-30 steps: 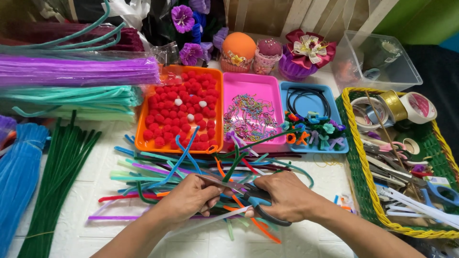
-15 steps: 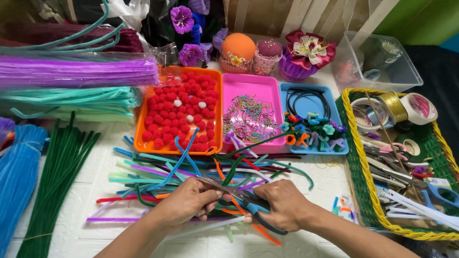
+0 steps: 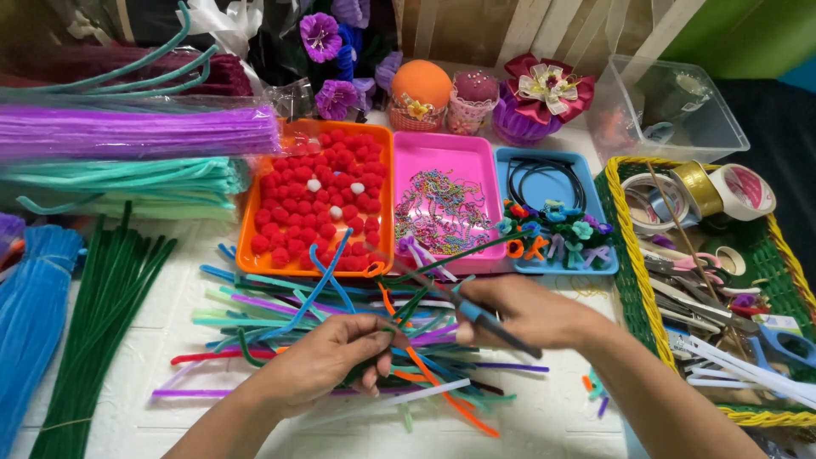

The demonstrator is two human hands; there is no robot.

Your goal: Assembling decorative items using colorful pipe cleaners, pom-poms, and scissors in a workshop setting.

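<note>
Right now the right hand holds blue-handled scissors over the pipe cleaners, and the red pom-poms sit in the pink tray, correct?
Not quite. In the head view the red pom-poms fill the orange tray, not the pink tray. The right hand does hold blue-handled scissors over the pipe cleaners.

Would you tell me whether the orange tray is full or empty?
Full: the orange tray is covered nearly edge to edge with red pom-poms, plus a few white pom-poms among them.

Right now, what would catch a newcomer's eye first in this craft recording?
Probably the orange tray heaped with red pompoms at centre, with a pink tray on its right. In front, the left hand and right hand work over a tangle of coloured pipe cleaners; the right holds blue-handled scissors.
</note>
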